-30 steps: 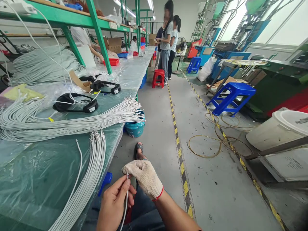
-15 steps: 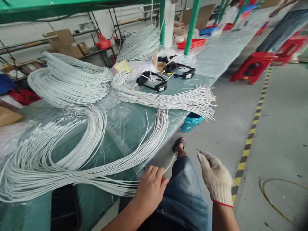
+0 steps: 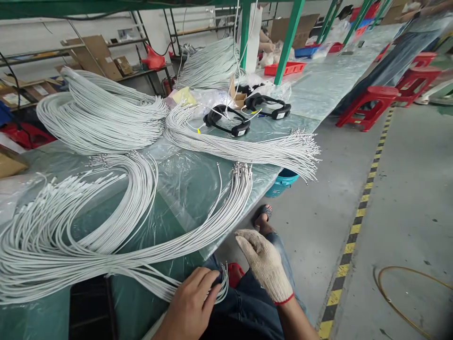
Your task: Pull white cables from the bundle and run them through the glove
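My left hand (image 3: 196,295), bare, is curled around the near ends of a white cable bundle (image 3: 152,278) at the table's edge. Short cable ends with small metal tips (image 3: 224,278) stick out past its fingers. My right hand (image 3: 264,262) wears a knitted white glove with a red cuff edge. It hangs over my leg, apart from the cables, with thumb and fingertips brought together; anything between them is too small or hidden to see. The same bundle loops left across the table, and its other tips (image 3: 242,170) lie near the edge.
Large cable coils (image 3: 102,118) and another bundle (image 3: 244,146) lie further back, beside black headset-like bands (image 3: 228,125). A dark phone-like slab (image 3: 92,309) lies at the near left. A blue bucket (image 3: 281,184) stands below the table. Red stools (image 3: 370,106) and people are further off.
My gloved right hand has moved left, towards my left hand. My left hand has shifted left and down. The single cable that stuck out from it now shows among several cable ends.
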### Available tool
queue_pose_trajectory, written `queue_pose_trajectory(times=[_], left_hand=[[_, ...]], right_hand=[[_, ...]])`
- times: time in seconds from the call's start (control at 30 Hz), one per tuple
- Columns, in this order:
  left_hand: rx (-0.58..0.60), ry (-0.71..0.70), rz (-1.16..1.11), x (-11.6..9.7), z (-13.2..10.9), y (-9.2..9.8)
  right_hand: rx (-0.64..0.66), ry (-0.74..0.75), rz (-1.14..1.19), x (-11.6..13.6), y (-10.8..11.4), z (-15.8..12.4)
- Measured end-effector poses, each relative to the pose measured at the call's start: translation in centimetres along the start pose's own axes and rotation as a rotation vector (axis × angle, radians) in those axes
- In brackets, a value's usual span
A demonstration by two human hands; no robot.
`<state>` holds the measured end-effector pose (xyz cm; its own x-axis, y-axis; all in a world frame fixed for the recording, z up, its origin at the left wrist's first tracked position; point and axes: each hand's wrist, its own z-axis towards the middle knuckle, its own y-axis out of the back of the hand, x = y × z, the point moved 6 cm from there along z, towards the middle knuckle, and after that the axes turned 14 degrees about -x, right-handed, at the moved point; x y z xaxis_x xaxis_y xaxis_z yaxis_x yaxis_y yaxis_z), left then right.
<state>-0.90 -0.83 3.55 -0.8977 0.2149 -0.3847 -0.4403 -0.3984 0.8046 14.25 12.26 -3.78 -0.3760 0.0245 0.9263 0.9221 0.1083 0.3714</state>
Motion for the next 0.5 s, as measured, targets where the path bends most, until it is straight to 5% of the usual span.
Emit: queue_pose_trajectory(times=[0.17,0.3,0.5], left_hand=[[-0.327,-0.116,0.295,1.8,2.1,3.8],[-0.376,-0.217,0.457,3.7,3.1,4.7],[-0.416,-0.226,0.303,5.6,2.6,5.0]], right_hand=[[0.008,-0.006,0.003,0.2,0.1,-0.3],[-0.04,-0.005,0.042,0.8,0.3,-0.1],[-0.044,0.013,0.087,2.6,0.5,-0.5]])
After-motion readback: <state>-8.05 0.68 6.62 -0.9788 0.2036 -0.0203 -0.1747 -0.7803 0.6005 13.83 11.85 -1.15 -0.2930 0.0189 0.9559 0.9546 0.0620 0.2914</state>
